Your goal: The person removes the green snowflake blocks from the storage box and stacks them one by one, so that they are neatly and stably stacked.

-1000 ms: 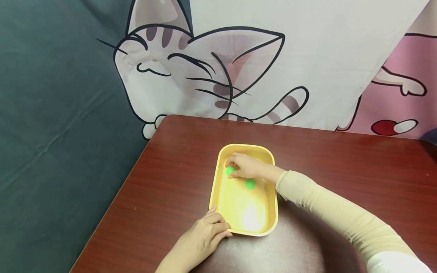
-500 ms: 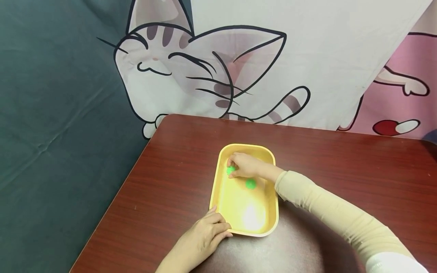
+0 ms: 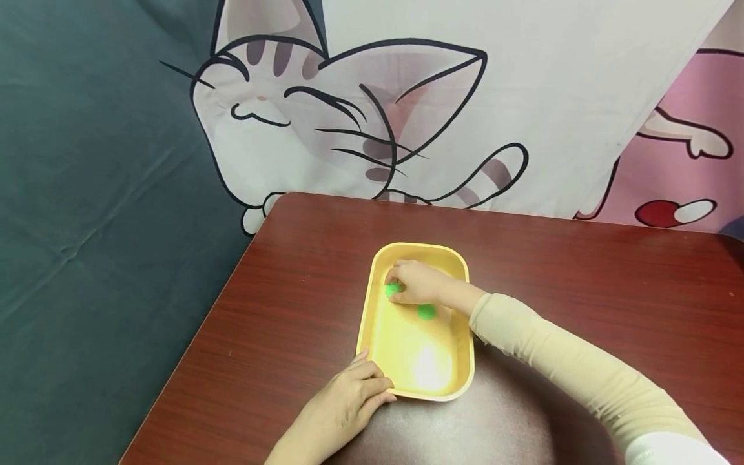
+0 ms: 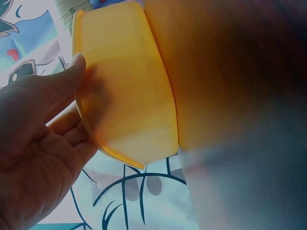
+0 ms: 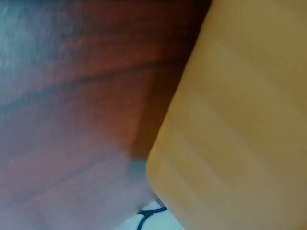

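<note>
A shallow yellow plastic tray (image 3: 407,352) lies on the table in the head view. My left hand (image 3: 349,399) holds its near left corner. Seen from the left wrist, the thumb of that hand (image 4: 43,124) presses the outer wall of the tray (image 4: 132,91), and the fingers go over the rim. Inside the tray, toward its far left, my right hand (image 3: 420,282) pinches a small bright green ball (image 3: 392,291) between thumb and fingers. Another green ball (image 3: 427,312) lies just below that hand. The right wrist view has only the tray's outer side (image 5: 240,124); the hand is hidden there.
The reddish-brown wooden table (image 3: 290,310) reaches back to a wall cloth (image 3: 552,110) with a cartoon cat. A dark green cloth (image 3: 104,194) hangs along the left. My right forearm crosses the tray's right rim.
</note>
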Tool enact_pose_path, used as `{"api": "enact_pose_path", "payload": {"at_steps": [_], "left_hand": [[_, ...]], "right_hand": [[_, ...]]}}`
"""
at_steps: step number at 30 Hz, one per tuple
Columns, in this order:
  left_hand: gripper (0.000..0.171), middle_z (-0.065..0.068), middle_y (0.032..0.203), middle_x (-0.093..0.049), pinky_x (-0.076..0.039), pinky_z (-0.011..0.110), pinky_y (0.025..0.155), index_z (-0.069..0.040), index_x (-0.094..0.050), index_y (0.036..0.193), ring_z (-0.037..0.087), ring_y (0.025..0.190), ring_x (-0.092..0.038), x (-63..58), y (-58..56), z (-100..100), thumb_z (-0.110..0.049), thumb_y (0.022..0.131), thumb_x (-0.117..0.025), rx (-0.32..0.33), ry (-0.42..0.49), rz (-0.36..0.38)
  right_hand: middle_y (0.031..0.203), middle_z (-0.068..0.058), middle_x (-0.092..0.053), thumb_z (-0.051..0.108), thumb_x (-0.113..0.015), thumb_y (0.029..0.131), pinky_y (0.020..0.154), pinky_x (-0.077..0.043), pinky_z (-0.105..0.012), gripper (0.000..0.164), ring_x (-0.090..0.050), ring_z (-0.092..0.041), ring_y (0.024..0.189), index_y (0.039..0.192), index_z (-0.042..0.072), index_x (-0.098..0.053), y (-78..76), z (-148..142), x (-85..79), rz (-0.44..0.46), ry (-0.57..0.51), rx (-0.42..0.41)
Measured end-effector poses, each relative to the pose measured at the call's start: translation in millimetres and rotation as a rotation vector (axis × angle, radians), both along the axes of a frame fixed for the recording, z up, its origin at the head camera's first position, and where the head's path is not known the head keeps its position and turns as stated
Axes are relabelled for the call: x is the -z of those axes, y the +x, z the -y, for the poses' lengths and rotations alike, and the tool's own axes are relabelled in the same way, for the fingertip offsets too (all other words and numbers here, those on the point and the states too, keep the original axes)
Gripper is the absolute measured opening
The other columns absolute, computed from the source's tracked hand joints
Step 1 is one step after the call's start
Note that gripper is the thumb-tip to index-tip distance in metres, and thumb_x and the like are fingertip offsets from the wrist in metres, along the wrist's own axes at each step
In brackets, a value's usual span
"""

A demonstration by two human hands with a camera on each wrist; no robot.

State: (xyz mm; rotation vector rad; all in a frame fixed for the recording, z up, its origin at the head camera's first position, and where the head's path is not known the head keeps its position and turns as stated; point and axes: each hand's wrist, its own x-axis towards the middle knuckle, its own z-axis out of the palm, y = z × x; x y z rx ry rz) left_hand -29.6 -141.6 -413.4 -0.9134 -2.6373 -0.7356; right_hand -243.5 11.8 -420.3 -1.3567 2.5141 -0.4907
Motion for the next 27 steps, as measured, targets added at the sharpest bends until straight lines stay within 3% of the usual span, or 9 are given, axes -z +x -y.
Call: {"api": "enact_pose_path", "payload": {"at_steps": [6,12,17,24,27], "left_hand": [[0.005,-0.010,0.081,-0.054,-0.042,0.040,0.107,-0.016,-0.068,0.083,-0.001,0.079,-0.053,2.0,0.0,-1,-0.020,0.086,-0.067,0.006,0.011,-0.007],[0.005,-0.010,0.082,-0.055,-0.043,0.039,0.107,-0.015,-0.069,0.083,-0.001,0.079,-0.054,1.0,-0.7,0,-0.019,0.085,-0.068,0.001,0.007,-0.007],[0.007,-0.010,0.082,-0.056,-0.042,0.038,0.108,-0.014,-0.069,0.083,-0.002,0.079,-0.055,0.0,-1.0,1,-0.020,0.086,-0.067,-0.003,0.016,0.014],[0.009,-0.010,0.083,-0.057,-0.041,0.038,0.108,-0.013,-0.070,0.084,-0.003,0.080,-0.055,0.9,-0.6,-1,-0.020,0.087,-0.066,-0.008,0.034,0.031],[0.009,-0.010,0.083,-0.057,-0.042,0.039,0.107,-0.013,-0.070,0.083,-0.003,0.080,-0.055,0.5,-1.4,-1,-0.020,0.087,-0.066,-0.003,0.031,0.027]], "right_hand": [[0.092,-0.001,-0.060,0.023,-0.070,0.078,0.071,-0.052,-0.022,0.027,-0.054,-0.011,0.078,0.100,0.007,-0.069,-1.5,-7,-1.6,-0.081,0.017,-0.062],[0.092,0.002,-0.059,0.022,-0.069,0.077,0.073,-0.054,-0.021,0.025,-0.058,-0.012,0.083,0.099,0.009,-0.067,-0.2,-19,-15.2,-0.017,-0.135,-0.068],[0.094,0.004,-0.059,0.024,-0.068,0.078,0.076,-0.053,-0.022,0.025,-0.058,-0.012,0.087,0.100,0.011,-0.067,3.1,-34,-28.4,-0.074,-0.181,-0.066],[0.097,0.008,-0.061,0.025,-0.069,0.078,0.076,-0.053,-0.023,0.026,-0.057,-0.009,0.088,0.101,0.014,-0.067,12.2,-65,-42.4,-0.105,-0.250,0.009],[0.098,0.009,-0.060,0.025,-0.071,0.078,0.068,-0.053,-0.023,0.026,-0.057,-0.009,0.080,0.102,0.015,-0.067,18.7,-83,-47.4,-0.110,-0.268,0.052]]}}
